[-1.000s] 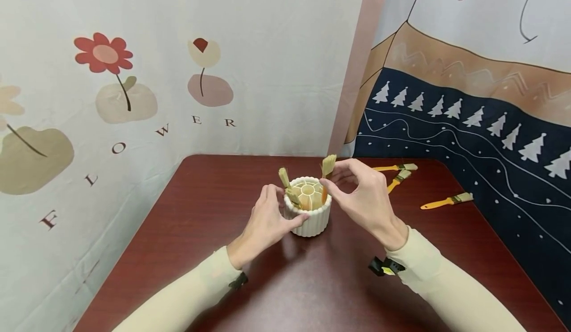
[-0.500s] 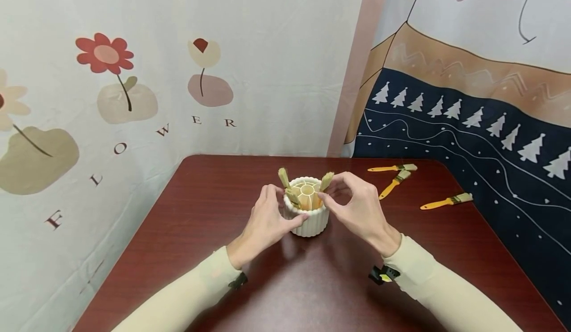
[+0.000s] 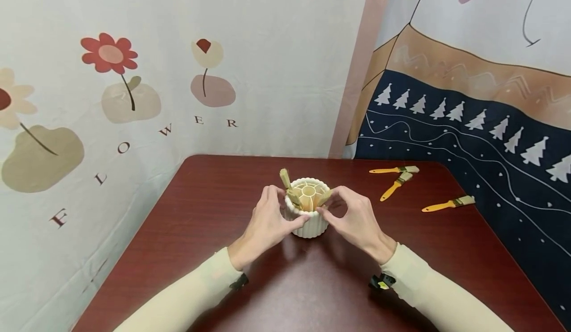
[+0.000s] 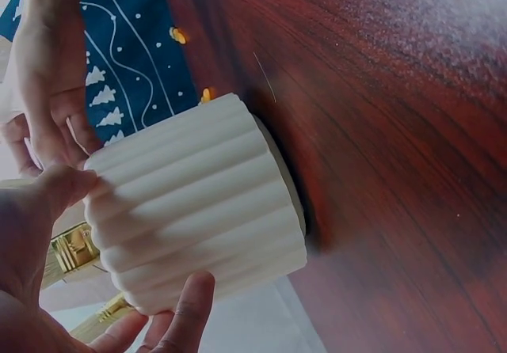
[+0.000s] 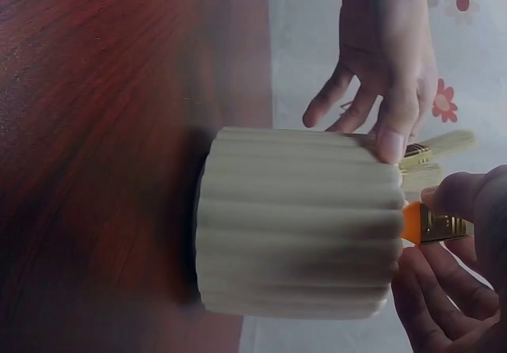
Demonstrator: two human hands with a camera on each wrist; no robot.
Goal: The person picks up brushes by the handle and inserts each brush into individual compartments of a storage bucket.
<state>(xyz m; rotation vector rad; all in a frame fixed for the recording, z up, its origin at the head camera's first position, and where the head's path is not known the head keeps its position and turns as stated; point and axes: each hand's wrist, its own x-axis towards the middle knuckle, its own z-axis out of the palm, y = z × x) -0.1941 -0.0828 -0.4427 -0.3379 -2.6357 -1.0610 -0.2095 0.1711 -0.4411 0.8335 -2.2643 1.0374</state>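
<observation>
— What is seen nearest?
— Two cream sleeves (image 3: 178, 292), then the hands. By the left hand (image 3: 265, 223) the white fluted brush holder (image 3: 310, 228) is gripped, its wall clasped between thumb and fingers.
— And by the right hand (image 3: 357, 223)?
— A flat paintbrush (image 5: 444, 225) is pinched at its metal ferrule between thumb and fingers; its orange handle is set into the holder's right side.
— Where is the holder placed?
— It is stood upright on the dark red tabletop (image 3: 214, 183). Two more brushes (image 3: 284, 176) are held in its left side, bristles up.
— Farther off?
— Three yellow-handled paintbrushes (image 3: 396, 186) are laid at the right, one apart. Behind, a flower-printed curtain (image 3: 276, 74) is hung.
</observation>
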